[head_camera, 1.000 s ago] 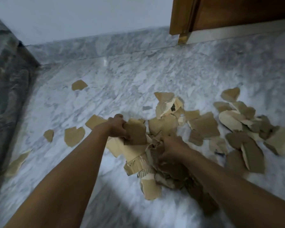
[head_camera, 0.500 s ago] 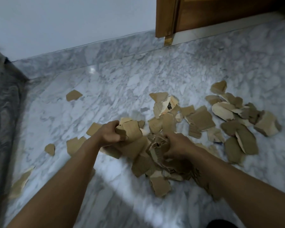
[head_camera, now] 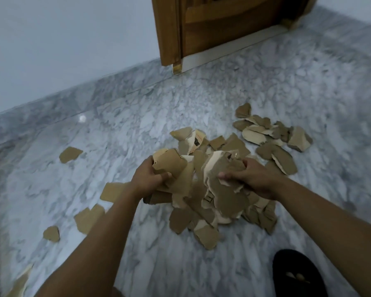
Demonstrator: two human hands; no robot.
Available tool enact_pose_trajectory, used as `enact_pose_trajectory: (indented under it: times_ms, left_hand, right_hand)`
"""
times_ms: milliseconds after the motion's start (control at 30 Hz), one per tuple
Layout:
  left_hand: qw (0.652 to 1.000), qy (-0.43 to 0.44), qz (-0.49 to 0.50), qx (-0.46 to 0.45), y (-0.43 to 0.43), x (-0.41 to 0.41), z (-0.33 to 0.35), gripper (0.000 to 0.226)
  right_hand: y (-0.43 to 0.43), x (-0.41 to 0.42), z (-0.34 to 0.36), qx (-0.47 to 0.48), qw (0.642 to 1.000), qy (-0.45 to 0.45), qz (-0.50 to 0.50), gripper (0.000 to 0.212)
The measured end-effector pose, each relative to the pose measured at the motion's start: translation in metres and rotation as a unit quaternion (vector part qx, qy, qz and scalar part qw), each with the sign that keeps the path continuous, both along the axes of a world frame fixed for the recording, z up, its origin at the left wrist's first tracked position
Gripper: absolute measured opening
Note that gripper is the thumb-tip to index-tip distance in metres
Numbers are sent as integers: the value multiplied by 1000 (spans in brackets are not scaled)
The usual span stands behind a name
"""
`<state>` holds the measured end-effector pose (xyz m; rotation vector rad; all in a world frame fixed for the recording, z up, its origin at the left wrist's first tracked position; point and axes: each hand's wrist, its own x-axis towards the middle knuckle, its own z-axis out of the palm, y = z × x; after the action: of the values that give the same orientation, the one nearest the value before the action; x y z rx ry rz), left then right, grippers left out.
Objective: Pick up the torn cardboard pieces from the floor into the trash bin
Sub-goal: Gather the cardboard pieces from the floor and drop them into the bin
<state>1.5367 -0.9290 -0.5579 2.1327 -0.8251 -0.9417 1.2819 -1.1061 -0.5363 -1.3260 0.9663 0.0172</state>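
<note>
Both hands are in it now: the left hand (head_camera: 150,176) has its fingers curled round a big flat piece at the left edge of the heap of torn brown cardboard pieces (head_camera: 212,196), and the right hand (head_camera: 251,179) is clawed over the top on the right side, so the bundle is squeezed between them, its lower pieces sagging toward the grey-veined white marble floor (head_camera: 137,136). Here's the danger: it's a loose stack, not one solid thing, and the lower pieces hang out under the grip, so a lift will likely shed some from the bottom. The polished floor could let fallen scraps slide. The trash bin isn't in view at all, so a carry of unknown length lies ahead, more chances to spill. And even a clean lift leaves work: the far-right cluster of brown scraps (head_camera: 272,136) sits apart from the hands, and the stray brown scraps on the left (head_camera: 70,154) lie well apart too. Against half a second ago, the pieces are gathered tighter and stacked higher between the hands, the brown wooden door (head_camera: 223,24) looms larger at the far side, and a black slipper (head_camera: 298,273) has come fully into the near right corner.
</note>
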Motion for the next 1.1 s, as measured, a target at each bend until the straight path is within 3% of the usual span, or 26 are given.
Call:
enact_pose_trajectory:
  times_ms: [67,200,267,467,567,667,967,1100]
  left_hand:
    - [999,-30,-14,9,-16,-8,9,56]
    - [997,-66,-27,25,-41,-14,30,48]
    - [998,-61,-11,21,-47,-14,37,41]
    - [999,-27,9,20,-39,-15,39,39]
    - [999,-18,19,33,-24,-5,43,45]
    - [998,-8,52,43,8,9,47,49]
    - [988,31,147,44,87,15,19,53]
    - [983,60,175,12,92,4,13,52]
  right_hand:
    - [-2,-10,10,-27,999,3,-32,89]
    - [-2,-29,33,-170,978,100,66,76]
    - [9,-28,33,-183,969,133,99,62]
    - [35,8,-15,-184,959,164,138,61]
    - [42,27,-39,-228,934,218,167,69]
    - [49,41,-63,-268,900,279,200,98]
    - [69,64,-88,-336,891,235,193,61]
    - [64,58,-71,-260,931,175,190,53]
